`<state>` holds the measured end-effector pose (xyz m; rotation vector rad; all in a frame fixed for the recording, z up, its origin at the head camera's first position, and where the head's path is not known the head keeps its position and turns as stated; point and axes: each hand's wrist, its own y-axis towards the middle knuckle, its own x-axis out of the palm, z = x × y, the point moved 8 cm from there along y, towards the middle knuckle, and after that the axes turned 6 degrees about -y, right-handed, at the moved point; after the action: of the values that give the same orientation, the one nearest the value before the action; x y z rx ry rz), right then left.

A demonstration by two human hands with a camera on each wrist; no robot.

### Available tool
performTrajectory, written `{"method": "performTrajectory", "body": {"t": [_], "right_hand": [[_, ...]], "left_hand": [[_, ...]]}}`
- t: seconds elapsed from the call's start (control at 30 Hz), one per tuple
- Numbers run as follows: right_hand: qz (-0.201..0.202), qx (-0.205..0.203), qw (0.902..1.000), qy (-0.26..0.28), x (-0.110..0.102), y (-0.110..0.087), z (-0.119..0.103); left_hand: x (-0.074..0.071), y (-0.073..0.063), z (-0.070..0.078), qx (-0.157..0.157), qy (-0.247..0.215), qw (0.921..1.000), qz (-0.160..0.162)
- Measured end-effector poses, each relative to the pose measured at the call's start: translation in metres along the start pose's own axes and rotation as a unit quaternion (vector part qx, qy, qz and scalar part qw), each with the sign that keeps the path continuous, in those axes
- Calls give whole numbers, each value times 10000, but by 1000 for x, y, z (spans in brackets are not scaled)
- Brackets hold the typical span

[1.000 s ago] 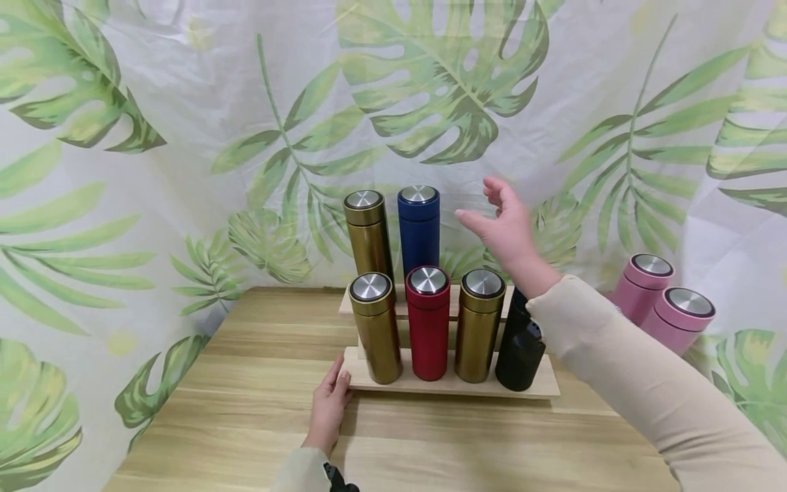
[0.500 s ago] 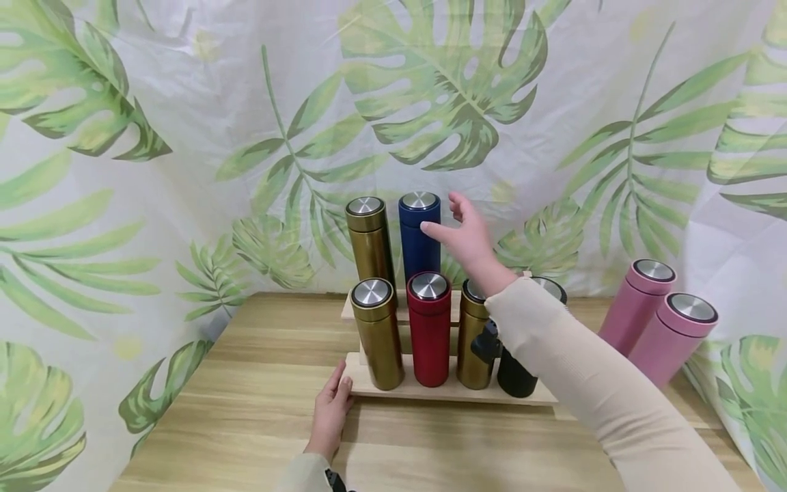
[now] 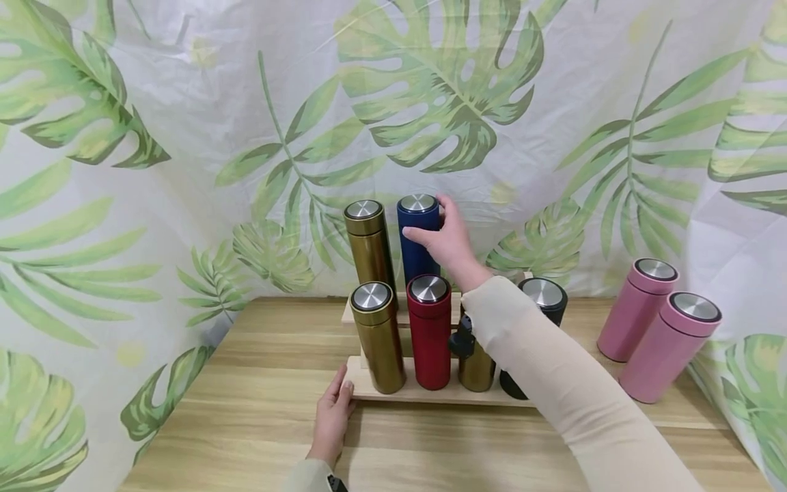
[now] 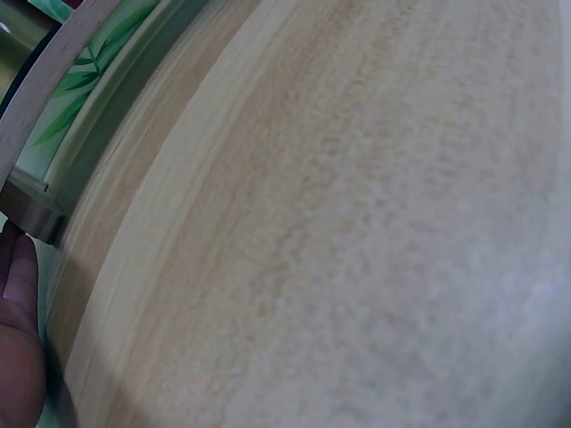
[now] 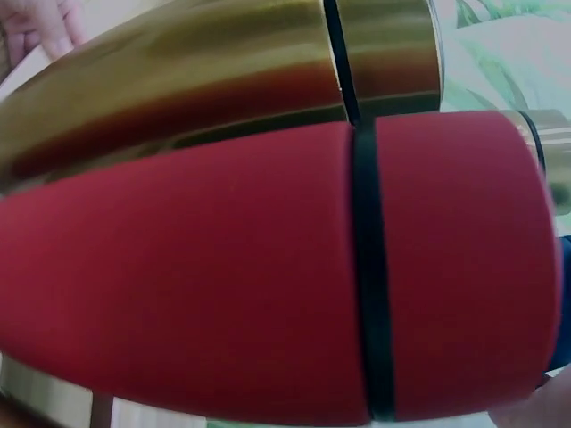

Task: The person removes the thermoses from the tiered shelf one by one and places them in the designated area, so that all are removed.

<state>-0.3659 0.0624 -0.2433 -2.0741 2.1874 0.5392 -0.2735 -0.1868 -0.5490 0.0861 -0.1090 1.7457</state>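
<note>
My right hand (image 3: 451, 239) reaches over the front row and holds the upper part of a blue thermos bottle (image 3: 417, 256), thumb across its front and fingers behind its right side. That bottle stands upright on the back tier of a two-tier wooden rack (image 3: 359, 383), beside a gold thermos (image 3: 369, 256). Down at the rack's lower left end, my left hand (image 3: 332, 417) touches the board's corner, its fingers (image 4: 21, 272) fairly straight. A red thermos (image 5: 205, 285) fills the right wrist view, where most of the right hand is hidden.
The front tier carries a gold thermos (image 3: 380, 348), the red one, another gold thermos (image 3: 475, 376) and a black thermos (image 3: 547, 297), partly behind my right sleeve. Two pink thermoses (image 3: 636, 311) stand on the table (image 3: 246, 410) at right. A leaf-print curtain (image 3: 295, 102) hangs behind.
My right hand has moved left and slightly down from beside the blue thermos and now holds it. The left hand stays at the rack's corner; the thermoses keep their places.
</note>
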Motion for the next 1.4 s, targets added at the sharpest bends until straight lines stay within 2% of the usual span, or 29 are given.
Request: {"method": "performTrajectory", "body": {"t": [0.13,0.33,0.6,0.73,1.03,1.4], "right_hand": [[-4,108,9999,119,2,3,6],[47,225,9994,244,1,2,7],[346,284,9970,628,-10,-2,10],[548,142,9948,852,-18,-4,5],[951,-214,9941,467,-38,-7,-6],[1629,-688,9824,606,-66,-9,-9]], "left_hand": [[1,-1,-3,-20,-43,10000,21],[2,-3,0,40,-65,10000,4],[3,-4,1,44,-53,10000,38],[4,-4,2,87,-63,9999,30],[2,-1,1,47,-157,9998,60],[2,-2,2,64,-104,9999,-4]]}}
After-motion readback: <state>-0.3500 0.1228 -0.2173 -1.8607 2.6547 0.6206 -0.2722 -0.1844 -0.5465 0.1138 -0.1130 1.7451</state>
